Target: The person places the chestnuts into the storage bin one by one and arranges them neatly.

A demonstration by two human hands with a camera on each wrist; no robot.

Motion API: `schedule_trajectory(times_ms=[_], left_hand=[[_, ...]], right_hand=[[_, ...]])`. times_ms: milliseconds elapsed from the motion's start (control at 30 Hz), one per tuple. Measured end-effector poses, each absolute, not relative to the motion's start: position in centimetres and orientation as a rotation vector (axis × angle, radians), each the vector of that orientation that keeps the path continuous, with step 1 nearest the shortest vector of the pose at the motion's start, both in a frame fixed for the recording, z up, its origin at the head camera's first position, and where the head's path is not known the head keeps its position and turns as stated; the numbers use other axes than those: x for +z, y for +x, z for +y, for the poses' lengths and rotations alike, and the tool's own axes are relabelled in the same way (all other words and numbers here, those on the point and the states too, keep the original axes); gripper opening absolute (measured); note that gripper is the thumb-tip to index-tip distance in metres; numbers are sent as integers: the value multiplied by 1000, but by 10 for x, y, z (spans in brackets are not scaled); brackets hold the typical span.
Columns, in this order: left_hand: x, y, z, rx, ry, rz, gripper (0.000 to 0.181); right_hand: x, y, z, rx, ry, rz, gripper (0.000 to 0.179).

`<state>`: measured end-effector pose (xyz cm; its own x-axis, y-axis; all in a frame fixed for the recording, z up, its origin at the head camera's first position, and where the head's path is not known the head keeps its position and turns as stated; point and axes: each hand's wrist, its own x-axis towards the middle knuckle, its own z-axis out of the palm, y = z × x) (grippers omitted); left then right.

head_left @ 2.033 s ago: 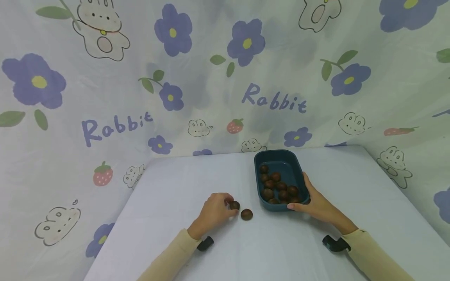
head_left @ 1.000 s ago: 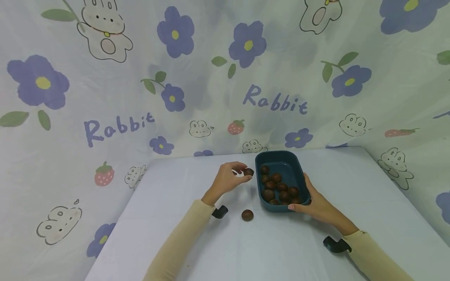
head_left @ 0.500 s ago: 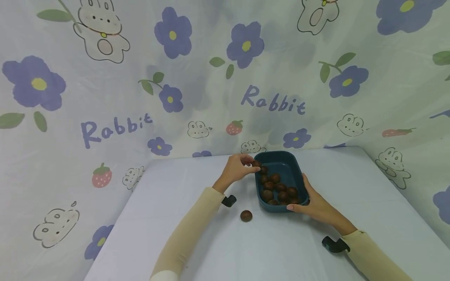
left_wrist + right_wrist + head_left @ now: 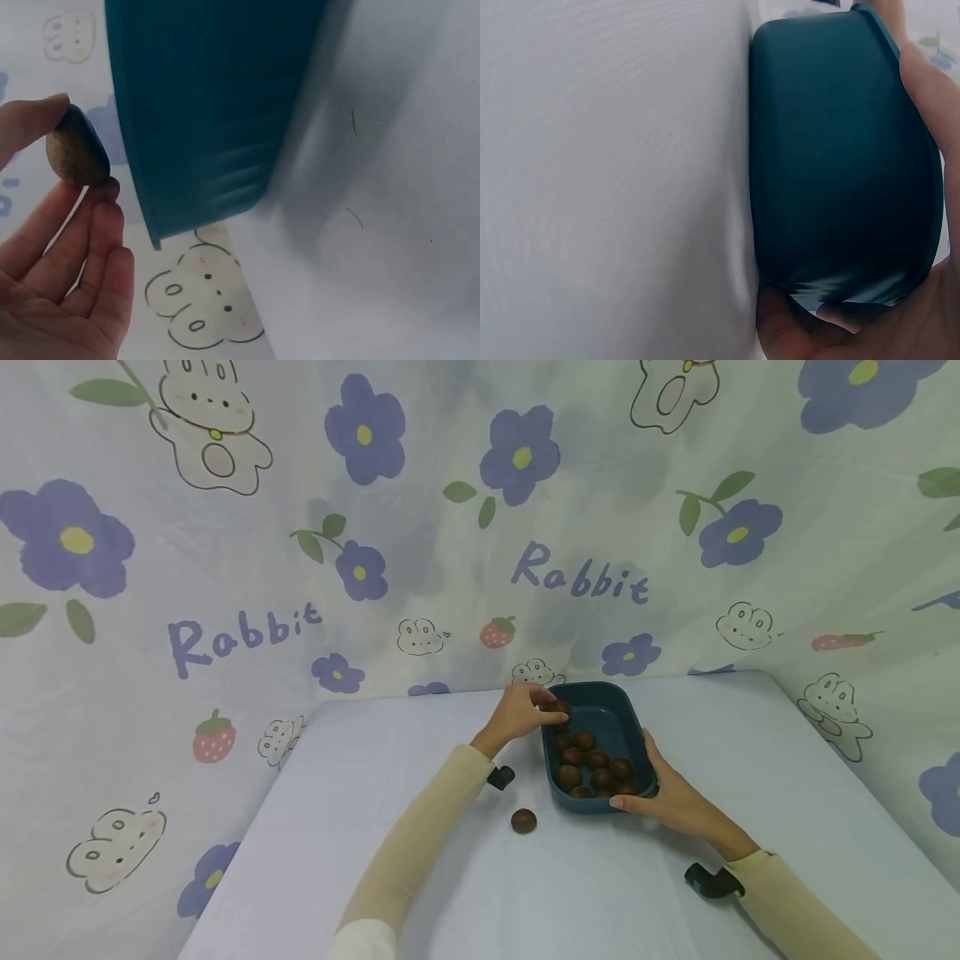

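Note:
My left hand (image 4: 521, 712) pinches a brown chestnut (image 4: 77, 150) between thumb and fingertips, above the back left rim of a dark teal plastic container (image 4: 600, 807). In the left wrist view the chestnut is beside the container's wall, apart from it. My right hand (image 4: 678, 797) grips the container's front right corner, thumb over the front rim and fingers along the side. Several chestnuts (image 4: 597, 760) lie inside, mostly toward the front and left. One loose chestnut (image 4: 523, 821) is on the table, left of the container's front.
A white cloth covers the table (image 4: 420, 760). Behind it and at both sides hangs a curtain (image 4: 450, 552) printed with flowers and rabbits. Dark wrist devices (image 4: 714, 882) show at both sleeve cuffs.
My left hand picked up a chestnut from the table and carried it up and right to the container's back left rim. The right hand kept its grip on the corner.

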<state>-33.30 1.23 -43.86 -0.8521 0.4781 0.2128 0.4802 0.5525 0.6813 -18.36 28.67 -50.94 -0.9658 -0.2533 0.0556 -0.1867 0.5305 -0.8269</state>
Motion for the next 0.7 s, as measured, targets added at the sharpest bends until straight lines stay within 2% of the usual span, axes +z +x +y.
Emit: schedule_trajectory(times_ms=[700], left_hand=[[-448, -350, 36, -933, -1040, -2925, 34]], right_hand=[[-508, -183, 287, -1394, -343, 2692, 128]])
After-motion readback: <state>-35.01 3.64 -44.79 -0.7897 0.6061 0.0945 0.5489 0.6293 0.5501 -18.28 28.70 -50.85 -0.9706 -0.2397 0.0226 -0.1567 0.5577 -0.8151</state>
